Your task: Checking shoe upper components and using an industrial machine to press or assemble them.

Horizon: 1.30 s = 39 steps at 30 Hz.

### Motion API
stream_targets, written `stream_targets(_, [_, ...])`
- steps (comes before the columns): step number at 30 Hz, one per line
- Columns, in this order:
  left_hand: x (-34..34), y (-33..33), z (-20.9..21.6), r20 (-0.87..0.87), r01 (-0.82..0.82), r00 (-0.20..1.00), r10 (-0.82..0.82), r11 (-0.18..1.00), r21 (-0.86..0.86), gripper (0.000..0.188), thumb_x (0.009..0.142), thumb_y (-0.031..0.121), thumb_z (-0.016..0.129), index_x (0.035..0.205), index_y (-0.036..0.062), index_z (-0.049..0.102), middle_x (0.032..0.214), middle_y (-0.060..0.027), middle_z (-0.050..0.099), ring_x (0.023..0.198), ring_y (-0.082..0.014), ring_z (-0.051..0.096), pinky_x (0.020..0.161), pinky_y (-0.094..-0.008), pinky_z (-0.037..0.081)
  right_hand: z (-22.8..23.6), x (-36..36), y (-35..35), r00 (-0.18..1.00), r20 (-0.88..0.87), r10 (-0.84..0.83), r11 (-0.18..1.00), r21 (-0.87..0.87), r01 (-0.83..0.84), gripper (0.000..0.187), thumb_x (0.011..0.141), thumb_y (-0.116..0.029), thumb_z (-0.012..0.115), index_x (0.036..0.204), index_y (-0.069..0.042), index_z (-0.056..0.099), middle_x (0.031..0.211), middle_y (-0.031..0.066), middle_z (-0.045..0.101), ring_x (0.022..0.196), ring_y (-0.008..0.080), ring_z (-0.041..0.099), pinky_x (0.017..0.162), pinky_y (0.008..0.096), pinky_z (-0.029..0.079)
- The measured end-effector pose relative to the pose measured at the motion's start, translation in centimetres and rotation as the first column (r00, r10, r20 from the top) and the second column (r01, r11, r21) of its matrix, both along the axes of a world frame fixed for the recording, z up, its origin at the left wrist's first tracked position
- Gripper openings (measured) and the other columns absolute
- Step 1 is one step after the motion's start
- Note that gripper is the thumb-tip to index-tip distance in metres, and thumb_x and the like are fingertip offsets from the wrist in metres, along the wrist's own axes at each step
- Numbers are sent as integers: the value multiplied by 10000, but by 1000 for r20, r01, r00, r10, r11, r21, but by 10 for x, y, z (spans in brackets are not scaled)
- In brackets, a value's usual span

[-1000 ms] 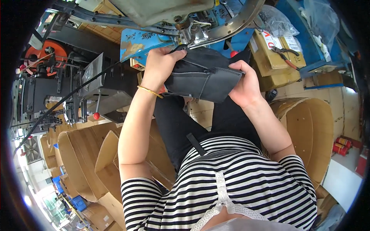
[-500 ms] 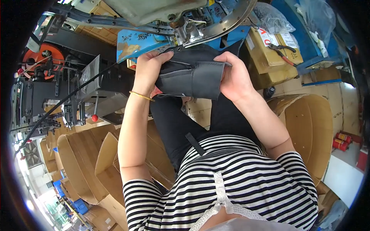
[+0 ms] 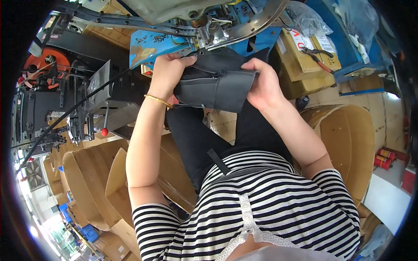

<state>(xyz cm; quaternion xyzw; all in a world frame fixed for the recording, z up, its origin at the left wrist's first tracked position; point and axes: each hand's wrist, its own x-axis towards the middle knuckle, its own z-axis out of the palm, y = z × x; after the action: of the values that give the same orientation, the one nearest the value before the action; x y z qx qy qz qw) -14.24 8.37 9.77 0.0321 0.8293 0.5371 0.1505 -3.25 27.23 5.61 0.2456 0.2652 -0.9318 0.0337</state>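
Between my two hands is a black sewn piece (image 3: 233, 91) of stiff, leather-like sheet with stitched seams and a slit or zipper line across it. My left hand (image 3: 169, 71) grips its left end, thumb on top and the other fingers hidden behind. At the right end my right hand (image 3: 264, 82) holds the edge, thumb over the top and fingers underneath. Small holes show along the piece's far edge, close below the metal head (image 3: 213, 37) of a machine. Whether the piece touches that head, I cannot tell.
A blue machine table (image 3: 150, 45) with small dark bits lies beyond. Cutting pliers (image 3: 319, 58) rest on a cardboard box (image 3: 300, 65) at right. Large open cartons (image 3: 348, 143) stand on both sides. A machine with a red-knobbed lever (image 3: 105, 131) is at left.
My left forearm has shifted slightly left. The black piece has tilted a little, showing its near face flatter; both hands keep their grip.
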Motion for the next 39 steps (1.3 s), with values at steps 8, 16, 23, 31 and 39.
stream_targets(8, [3, -6, -13, -106, 17, 994, -22, 999, -51, 291, 784, 194, 724, 854, -88, 700, 743, -93, 696, 657, -138, 631, 643, -274, 486, 4, 4, -9, 995, 87, -57, 998, -4, 58, 77, 814, -104, 566, 788, -32, 559, 719, 105, 613, 617, 221, 606, 591, 322, 492])
stream_targets(16, [4, -9, -11, -3, -8, 1000, 9, 996, 88, 247, 800, 150, 708, 876, -85, 698, 783, -110, 700, 662, -146, 633, 632, -272, 484, 19, 6, -13, 999, 19, -27, 1000, 4, 27, 96, 837, -97, 549, 801, -11, 571, 741, 108, 626, 619, 219, 611, 586, 327, 497])
stream_targets(23, [4, -21, -25, 220, -109, 975, 44, 950, 293, 186, 824, 105, 697, 869, -74, 675, 802, -119, 692, 657, -161, 640, 594, -268, 494, 27, -1, -26, 996, -83, 42, 995, 93, -34, 96, 858, -39, 522, 789, 6, 571, 775, 108, 634, 650, 212, 631, 586, 314, 512])
stream_targets(31, [3, -19, -21, 273, -105, 961, 30, 960, 261, 235, 822, 115, 715, 926, -88, 659, 844, -125, 693, 690, -171, 649, 628, -275, 506, 12, -3, -23, 996, -78, 46, 990, 140, -35, 88, 839, -50, 533, 798, 11, 582, 755, 101, 624, 640, 197, 631, 583, 316, 523])
stream_targets(39, [4, -20, -25, 251, -140, 966, 62, 941, 307, 248, 831, 127, 706, 951, -83, 652, 869, -129, 693, 727, -177, 654, 664, -277, 510, 17, -4, -22, 995, -91, 38, 994, 109, -28, 94, 848, -61, 536, 809, 12, 581, 762, 108, 624, 656, 201, 633, 588, 316, 524])
